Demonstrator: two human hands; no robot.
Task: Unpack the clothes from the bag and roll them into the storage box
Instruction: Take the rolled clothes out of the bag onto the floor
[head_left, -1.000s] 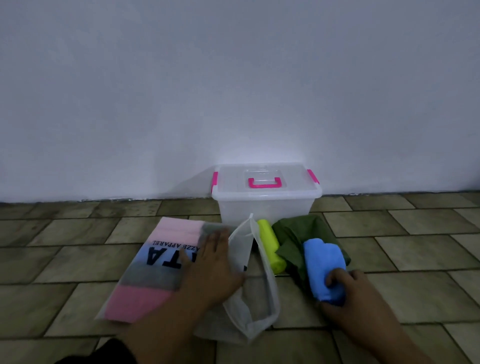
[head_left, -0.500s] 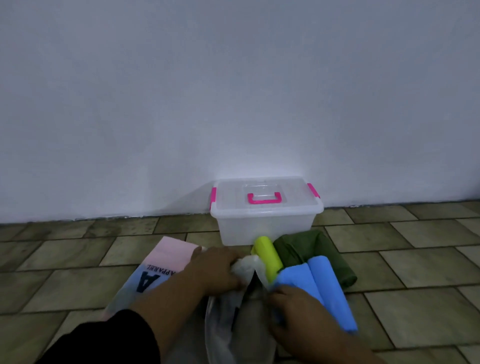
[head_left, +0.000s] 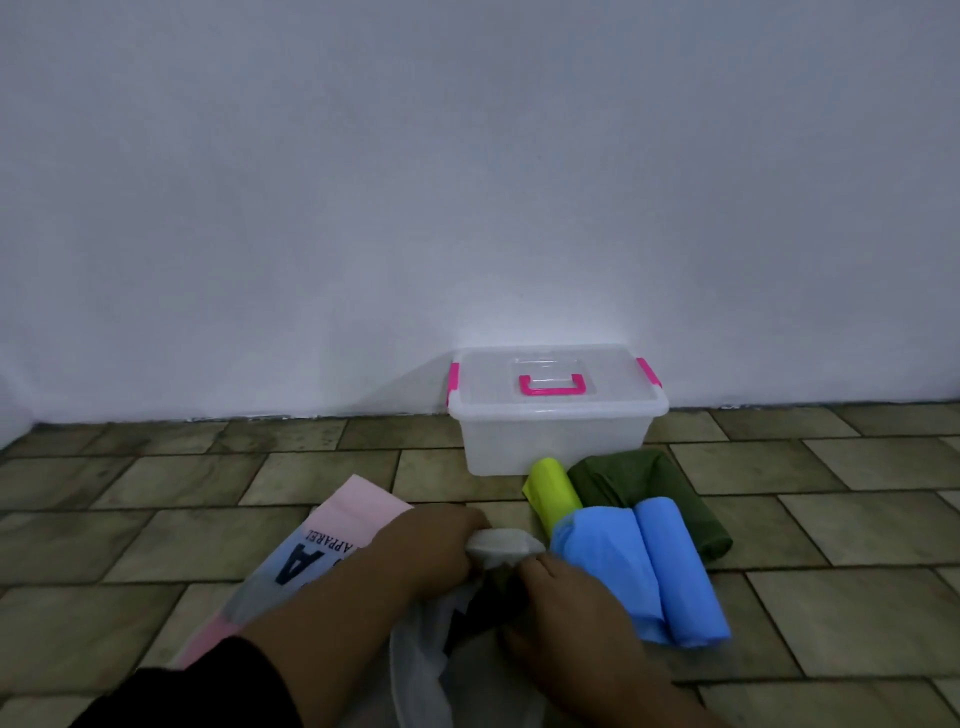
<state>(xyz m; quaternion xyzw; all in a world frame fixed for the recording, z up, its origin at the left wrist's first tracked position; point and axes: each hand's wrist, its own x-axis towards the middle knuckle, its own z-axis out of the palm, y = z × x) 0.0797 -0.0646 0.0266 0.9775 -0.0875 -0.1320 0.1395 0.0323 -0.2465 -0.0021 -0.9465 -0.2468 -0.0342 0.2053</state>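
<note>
Plainly, my left hand (head_left: 436, 545) pinched the bag (head_left: 501, 543) by its mouth; my right hand (head_left: 571, 608) curled at its 3 o'clock lip, grip unclear. Unpacking, I judged: next, draw out the dark cloth (head_left: 480, 597). At 12 o'clock the storage box (head_left: 556, 415) sat lidded.

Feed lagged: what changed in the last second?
The right grip let go of the rolled blue cloth and moved left to the mouth of the translucent white plastic bag. The left grip, flat on the bag before, now pinches its rim. The lidded clear storage box and yellow-green roll stayed put.
</note>
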